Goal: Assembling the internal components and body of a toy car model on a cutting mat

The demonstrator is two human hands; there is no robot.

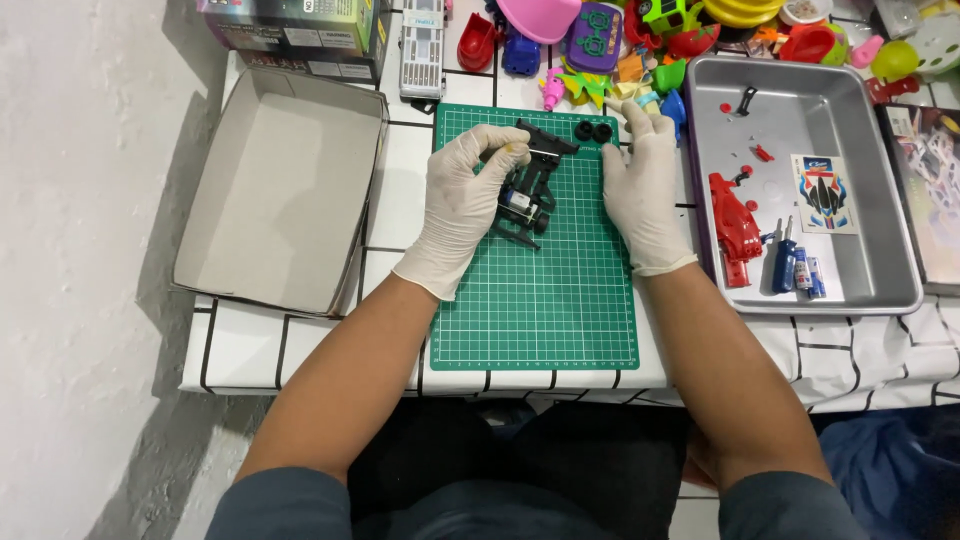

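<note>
Left hand [462, 205] pinches the black toy car chassis [527, 190] over the green cutting mat [540, 300], right hand [640, 185] lies beside it, fingers together, so one nudge could probably roll those two black wheels [593, 131] off the desk.

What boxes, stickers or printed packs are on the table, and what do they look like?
Printed box: top left corner, rectangular, dark with green.
Open cardboard lid: left of the green mat, grey-brown, empty.
Sticker sheet: in the metal tray, white with red and blue shapes.
Printed sheet: far right, pale, colourful.
</note>
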